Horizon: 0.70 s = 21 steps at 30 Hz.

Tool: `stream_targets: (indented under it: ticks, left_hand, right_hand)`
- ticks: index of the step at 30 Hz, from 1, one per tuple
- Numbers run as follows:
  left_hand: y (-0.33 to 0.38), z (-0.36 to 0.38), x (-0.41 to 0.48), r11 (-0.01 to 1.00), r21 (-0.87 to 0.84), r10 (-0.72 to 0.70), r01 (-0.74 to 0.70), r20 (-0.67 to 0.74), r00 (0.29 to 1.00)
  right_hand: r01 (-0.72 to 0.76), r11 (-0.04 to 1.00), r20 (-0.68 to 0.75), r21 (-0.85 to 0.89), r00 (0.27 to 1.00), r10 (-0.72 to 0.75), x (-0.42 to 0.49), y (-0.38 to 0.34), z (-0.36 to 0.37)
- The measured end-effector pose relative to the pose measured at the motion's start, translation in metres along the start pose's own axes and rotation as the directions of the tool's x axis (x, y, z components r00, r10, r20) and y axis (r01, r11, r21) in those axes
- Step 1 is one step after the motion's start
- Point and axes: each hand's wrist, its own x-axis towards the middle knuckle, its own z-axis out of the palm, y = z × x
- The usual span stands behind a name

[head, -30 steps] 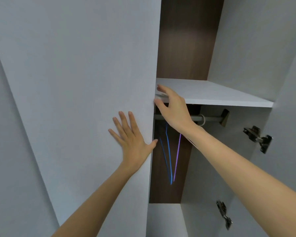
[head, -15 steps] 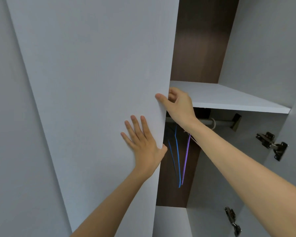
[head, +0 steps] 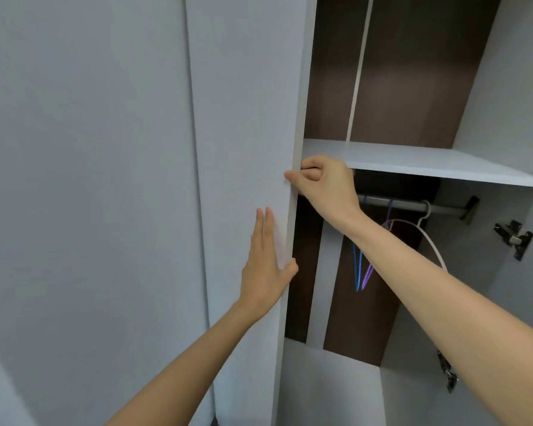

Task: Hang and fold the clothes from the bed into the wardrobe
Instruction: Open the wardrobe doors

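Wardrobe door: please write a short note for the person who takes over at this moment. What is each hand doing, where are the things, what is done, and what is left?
Left hand: flat on the front of the door, with the thumb round its edge.
Right hand: grips the same edge, level with the shelf.
Things: bare hangers hang on the rail under the shelf. No clothes or bed are in view.
Done: the door is ajar and the inside shows.
Left: open the door fully, then probably all the hanging and folding.
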Motion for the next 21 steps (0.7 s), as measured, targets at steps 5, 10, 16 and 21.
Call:
stream_targets:
  ticks: [5,10,16,21]
  left_hand:
    - [-0.005,-0.049,-0.033,0.986,-0.065,-0.156,0.154,-0.021,0.988]
    - [-0.02,-0.095,-0.059,0.966,-0.058,-0.255,0.252,-0.042,0.966]
    - [-0.06,-0.147,-0.074,0.918,-0.251,-0.344,0.307,-0.12,0.931]
    - [-0.105,-0.191,-0.072,0.829,-0.408,-0.434,0.383,-0.035,0.9]
  right_hand:
    - [-0.008,0.994,0.209,0.111,0.978,-0.015,-0.029,-0.041,0.018]
    - [-0.034,0.989,0.397,0.147,0.917,-0.028,-0.038,-0.071,0.037]
    - [0.064,0.995,0.537,0.078,0.838,-0.096,-0.04,-0.09,0.099]
    - [0.107,0.993,0.615,0.044,0.78,-0.111,-0.037,-0.105,0.157]
